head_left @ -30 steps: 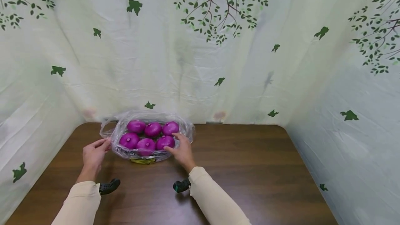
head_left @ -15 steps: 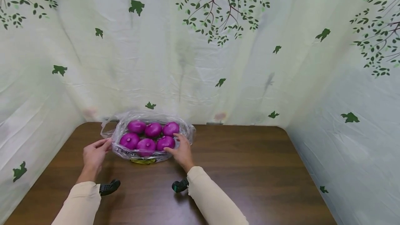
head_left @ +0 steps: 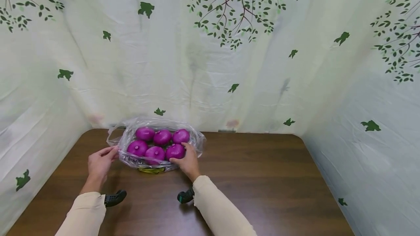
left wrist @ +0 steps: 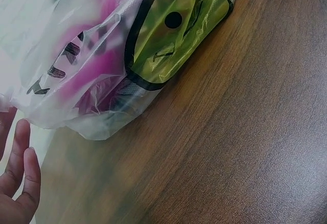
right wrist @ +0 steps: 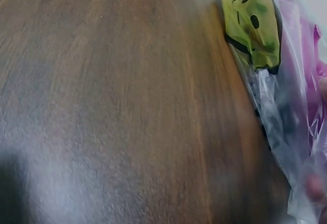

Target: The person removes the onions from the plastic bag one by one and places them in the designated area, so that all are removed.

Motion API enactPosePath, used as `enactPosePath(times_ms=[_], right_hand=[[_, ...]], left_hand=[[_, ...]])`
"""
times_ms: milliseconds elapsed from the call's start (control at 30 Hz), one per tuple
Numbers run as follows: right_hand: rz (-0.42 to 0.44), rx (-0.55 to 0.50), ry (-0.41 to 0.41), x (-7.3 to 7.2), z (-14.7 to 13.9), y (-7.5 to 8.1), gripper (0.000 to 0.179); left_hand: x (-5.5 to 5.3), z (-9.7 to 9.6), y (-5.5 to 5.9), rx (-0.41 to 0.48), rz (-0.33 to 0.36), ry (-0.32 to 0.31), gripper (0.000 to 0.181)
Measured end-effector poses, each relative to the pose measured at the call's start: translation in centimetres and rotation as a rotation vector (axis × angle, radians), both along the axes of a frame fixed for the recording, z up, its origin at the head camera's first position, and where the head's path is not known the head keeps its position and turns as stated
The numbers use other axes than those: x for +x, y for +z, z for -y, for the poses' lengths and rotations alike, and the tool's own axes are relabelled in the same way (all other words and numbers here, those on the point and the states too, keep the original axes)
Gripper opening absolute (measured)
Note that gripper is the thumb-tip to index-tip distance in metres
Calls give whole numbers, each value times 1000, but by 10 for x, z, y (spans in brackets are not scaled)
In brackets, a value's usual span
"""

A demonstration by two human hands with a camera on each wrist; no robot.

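Note:
Several purple onions (head_left: 155, 154) lie in two rows inside a clear plastic bag (head_left: 193, 134), its mouth open upward. At the bag's left edge, my left hand (head_left: 100, 164) pinches the plastic; in the left wrist view two of its fingers (left wrist: 31, 175) stand free beside the bag. My right hand (head_left: 188, 163) reaches over the bag's right side and grips the front right onion (head_left: 175, 151) between thumb and fingers. That onion still sits among the others. Only fingertips of the right hand show in its wrist view. A yellow-green print with a black outline (left wrist: 173, 35) marks the bag's front.
The bag rests near the far left part of the brown wooden table (head_left: 269, 177). A pale curtain (head_left: 210, 65) with leaf prints hangs behind the table and along both sides. Each wrist carries a black device (head_left: 115, 198).
My right hand has shifted slightly left and its fingers have closed around the front right onion. The left hand keeps its place at the bag's edge. The head view has shifted slightly.

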State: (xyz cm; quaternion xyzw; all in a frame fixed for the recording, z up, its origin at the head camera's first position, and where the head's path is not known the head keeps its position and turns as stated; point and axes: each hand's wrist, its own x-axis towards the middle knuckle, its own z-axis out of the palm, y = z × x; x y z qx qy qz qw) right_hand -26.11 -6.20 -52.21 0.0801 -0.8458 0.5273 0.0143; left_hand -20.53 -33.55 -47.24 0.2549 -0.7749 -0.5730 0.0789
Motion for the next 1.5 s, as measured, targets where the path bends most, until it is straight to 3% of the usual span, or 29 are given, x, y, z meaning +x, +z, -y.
enactPosePath(times_ms=[267,533,633,800,933,1267,1500], right_hand=[[20,40,-21,0,1,-6,78],[40,34,-31,0,-1,-8,78],[50,35,-26,0,-3,-5,77],[-19,62,-29,-2,-7,8,76],[-60,84,-20,-1,-11,16,76],[-62,-75,47,2,-32,20,76],[-87,-132,103,7,-52,20,76]], left_hand=[[-2,-4,1,-20,21,-15,60],[-5,-6,1,4,-23,-18,57],[-5,-6,1,11,-39,-16,56],[-6,-3,1,-2,-29,-40,60],[-6,0,-1,15,-14,-24,60],[-3,4,-3,53,-25,-19,59],[-1,8,-5,34,-2,-33,62]])
